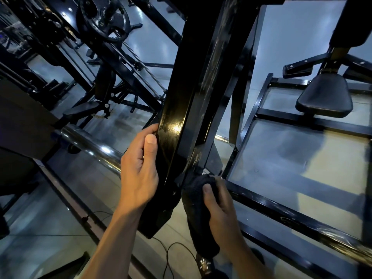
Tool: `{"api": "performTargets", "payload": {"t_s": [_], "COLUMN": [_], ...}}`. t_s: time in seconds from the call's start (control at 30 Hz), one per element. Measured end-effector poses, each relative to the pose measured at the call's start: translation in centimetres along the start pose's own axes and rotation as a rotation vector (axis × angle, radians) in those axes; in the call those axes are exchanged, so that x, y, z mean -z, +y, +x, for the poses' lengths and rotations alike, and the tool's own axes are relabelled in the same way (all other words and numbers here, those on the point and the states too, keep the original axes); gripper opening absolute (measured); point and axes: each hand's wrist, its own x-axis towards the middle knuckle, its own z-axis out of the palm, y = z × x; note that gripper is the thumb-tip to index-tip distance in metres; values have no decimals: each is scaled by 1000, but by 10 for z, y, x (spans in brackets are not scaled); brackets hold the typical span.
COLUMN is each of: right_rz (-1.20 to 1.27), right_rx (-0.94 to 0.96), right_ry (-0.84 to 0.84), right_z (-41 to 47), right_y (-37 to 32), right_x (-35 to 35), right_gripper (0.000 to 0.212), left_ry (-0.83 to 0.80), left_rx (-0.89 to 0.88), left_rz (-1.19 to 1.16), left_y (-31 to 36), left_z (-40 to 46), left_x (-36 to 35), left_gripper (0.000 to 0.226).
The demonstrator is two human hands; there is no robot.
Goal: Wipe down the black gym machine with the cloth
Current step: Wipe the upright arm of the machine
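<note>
Left hand point(138, 170) wrapped on the near edge of the slanted black beam point(181, 109), thumb flat along its glossy face, fingers curled round behind. Right hand point(219, 202) closed on the cloth point(196, 200), thumb pressing it in, the bunched top of it pushed against the joint at the beam's lower end where the floor frame point(281, 206) meets it; the rest of the cloth hanging down below the wrist. Machine itself rigid painted steel, bolted together, far too heavy to shift and no need to: a bracing grip on the beam's edge enough, as now. Paint smooth and shiny with a bright highlight near the left thumb, so probably slick under a bare palm, more so if damp. Cloth dark, thick, knitted-looking, soft and limp; best held bunched in the palm with a pad of it over the fingertips, so that pressure reaches into corners and round bolt heads (the joint looks scuffed and dusty, likely wanting firmer rubbing than the flat faces). Loose tail apt to snag on brackets or drag on the floor point(60, 218) unless gathered up. Seat pad point(325, 95) at the far right, weight plate point(104, 17) at the far left, both well apart from the hands. Thin cable point(171, 250) trailing on the floor beneath the beam's foot.
</note>
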Motion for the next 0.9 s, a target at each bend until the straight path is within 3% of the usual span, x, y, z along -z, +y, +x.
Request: {"api": "performTargets", "payload": {"t_s": [0.27, 0.67, 0.9], "right_rz": [13, -99, -1], "right_rx": [42, 117, 62], "right_ry": [59, -12, -47], "right_z": [6, 24, 14], "right_y": [12, -3, 1], "right_x": [-13, -11, -15], "right_gripper": [22, 20, 21], "left_ry": [-8, -1, -9], "left_rx": [-14, -43, -31], "left_rz": [-16, 5, 12], "left_y": [3, 3, 2], "left_z": [-1, -1, -2], "left_x": [-1, -3, -2], "left_gripper": [36, 32, 35]}}
